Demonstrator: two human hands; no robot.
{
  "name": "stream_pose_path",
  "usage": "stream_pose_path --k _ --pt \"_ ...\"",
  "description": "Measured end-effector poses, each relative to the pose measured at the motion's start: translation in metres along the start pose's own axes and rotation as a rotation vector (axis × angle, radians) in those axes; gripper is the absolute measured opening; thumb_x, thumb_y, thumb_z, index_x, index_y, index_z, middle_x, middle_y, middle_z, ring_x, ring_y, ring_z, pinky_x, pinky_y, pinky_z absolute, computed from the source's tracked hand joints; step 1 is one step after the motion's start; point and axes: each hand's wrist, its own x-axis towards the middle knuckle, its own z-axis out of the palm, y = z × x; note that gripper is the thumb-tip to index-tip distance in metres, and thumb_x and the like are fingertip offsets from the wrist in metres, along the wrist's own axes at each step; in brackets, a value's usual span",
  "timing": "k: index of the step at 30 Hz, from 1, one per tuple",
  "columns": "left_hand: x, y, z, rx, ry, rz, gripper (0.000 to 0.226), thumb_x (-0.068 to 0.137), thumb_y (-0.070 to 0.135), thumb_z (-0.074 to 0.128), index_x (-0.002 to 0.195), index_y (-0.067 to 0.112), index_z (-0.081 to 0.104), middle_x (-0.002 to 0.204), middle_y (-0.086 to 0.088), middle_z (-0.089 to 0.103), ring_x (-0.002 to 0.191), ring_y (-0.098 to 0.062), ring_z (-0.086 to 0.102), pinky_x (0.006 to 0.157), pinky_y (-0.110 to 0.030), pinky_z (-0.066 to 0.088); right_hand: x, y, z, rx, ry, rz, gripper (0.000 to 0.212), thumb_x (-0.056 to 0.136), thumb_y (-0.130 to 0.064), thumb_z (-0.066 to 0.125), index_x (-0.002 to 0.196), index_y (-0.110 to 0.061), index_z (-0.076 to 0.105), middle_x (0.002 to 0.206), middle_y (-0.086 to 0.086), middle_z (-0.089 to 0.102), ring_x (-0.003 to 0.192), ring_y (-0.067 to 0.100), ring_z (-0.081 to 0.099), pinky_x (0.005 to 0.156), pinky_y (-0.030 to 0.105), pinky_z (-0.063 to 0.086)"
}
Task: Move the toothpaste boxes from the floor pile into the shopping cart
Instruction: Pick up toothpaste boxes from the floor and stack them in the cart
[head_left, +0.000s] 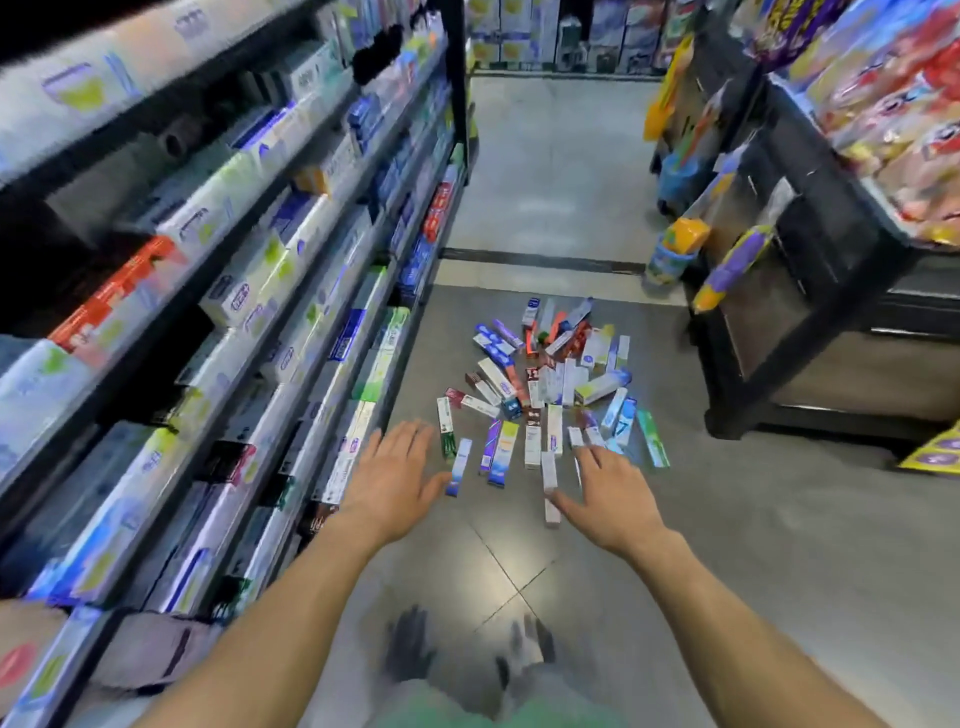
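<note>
A pile of toothpaste boxes (550, 379) in many colours lies scattered on the grey tiled floor in the aisle ahead of me. Both my arms stretch forward toward its near edge. My left hand (395, 473) is spread flat with straight fingers, just left of a blue and white box (459, 467). My right hand (608, 488) is also spread, its fingers over the nearest white boxes (549, 486). Neither hand holds anything. No shopping cart is in view.
A tall shelf unit (234, 291) stocked with toothpaste boxes runs along the left. A dark display stand (810, 291) with snack packs and hanging goods stands at the right. The grey tiled floor (779, 545) stretches between them, and my feet show at the bottom.
</note>
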Motion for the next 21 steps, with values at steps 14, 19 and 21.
stream_pose_path --k 14,19,21 --pt "0.247 -0.115 0.081 -0.053 -0.174 -0.048 0.073 0.102 0.059 0.023 0.158 0.013 0.017 0.166 -0.006 0.017 0.153 -0.021 0.015 0.125 -0.043 0.008 0.288 -0.015 0.026 0.015 -0.082 -0.002 0.07 0.094 -0.063 0.046 0.146 -0.016 0.041 0.144 0.008 0.049 0.132 0.028 0.044 0.11 0.038 0.036" --pt "0.342 -0.155 0.183 -0.118 -0.205 -0.034 0.078 0.093 0.061 0.028 0.134 0.001 0.057 0.136 -0.02 0.06 0.122 -0.036 0.06 0.104 -0.049 0.047 0.378 -0.014 0.124 -0.032 -0.177 0.019 0.069 0.096 -0.064 0.036 0.148 -0.019 0.037 0.153 0.008 0.041 0.138 0.028 0.039 0.113 0.038 0.033" --pt "0.369 -0.168 0.24 -0.136 -0.234 -0.035 0.073 0.09 0.057 0.033 0.131 0.001 0.058 0.131 -0.021 0.062 0.116 -0.038 0.062 0.101 -0.049 0.047 0.412 -0.014 0.178 0.005 -0.197 0.02 0.068 0.097 -0.062 0.039 0.149 -0.019 0.036 0.154 0.008 0.04 0.139 0.029 0.039 0.113 0.039 0.033"
